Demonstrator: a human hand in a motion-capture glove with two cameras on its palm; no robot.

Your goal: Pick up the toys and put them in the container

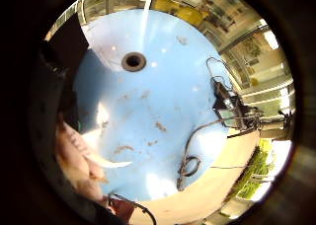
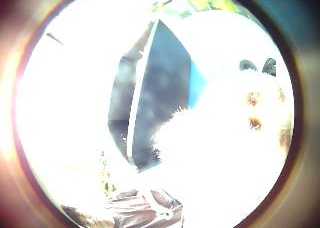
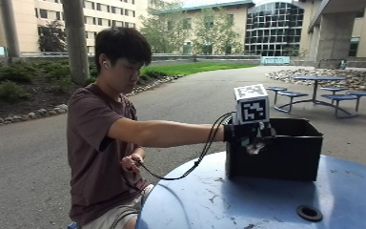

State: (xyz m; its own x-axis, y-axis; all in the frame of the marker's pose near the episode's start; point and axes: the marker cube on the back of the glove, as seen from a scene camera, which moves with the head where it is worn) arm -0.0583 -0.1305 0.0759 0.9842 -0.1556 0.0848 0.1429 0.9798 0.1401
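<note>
Outside view: gloved right hand (image 3: 249,134) at the black container's (image 3: 284,157) near rim.
Fingers curl round a white fluffy toy (image 3: 256,147); container stands on blue table (image 3: 234,200).

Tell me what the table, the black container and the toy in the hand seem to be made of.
Table: probably painted metal; glossy blue surface with rusty chips.
Container: looks like matte black plastic or fabric; which one is unclear.
Toy: apparently plush; fuzzy white fur at its edge. The gloved right hand holds it at the container's rim.
</note>
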